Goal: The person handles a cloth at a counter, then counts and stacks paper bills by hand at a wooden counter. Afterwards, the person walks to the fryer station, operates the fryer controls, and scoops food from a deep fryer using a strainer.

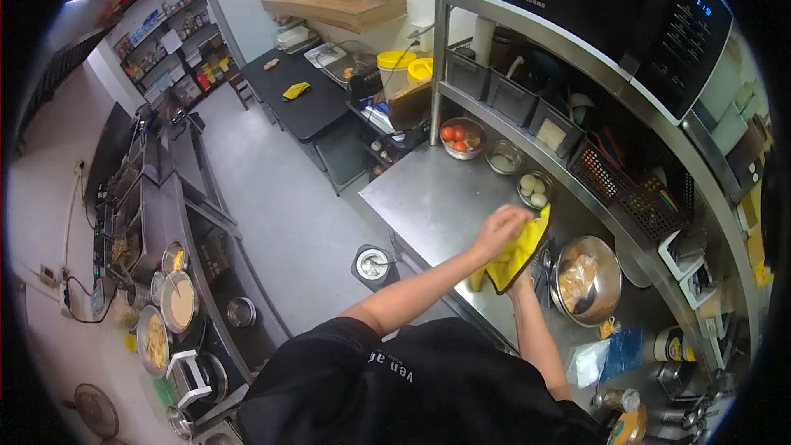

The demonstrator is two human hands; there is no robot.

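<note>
Right fingers — behind yellow cloth (525,252)

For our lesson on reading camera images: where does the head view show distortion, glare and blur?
Head view: black rounded corners and the bowed metal shelf suggest wide-angle distortion; head view: pale glare lies across the steel counter; head view: the left hand looks slightly smeared beside the yellow cloth, probably from motion.

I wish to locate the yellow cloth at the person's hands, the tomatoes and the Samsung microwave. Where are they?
Yellow cloth (521,254), head view: middle of its visible face.
Tomatoes (447,133), head view: skin of the leftmost one.
Samsung microwave (577,4), head view: its dark door.
</note>
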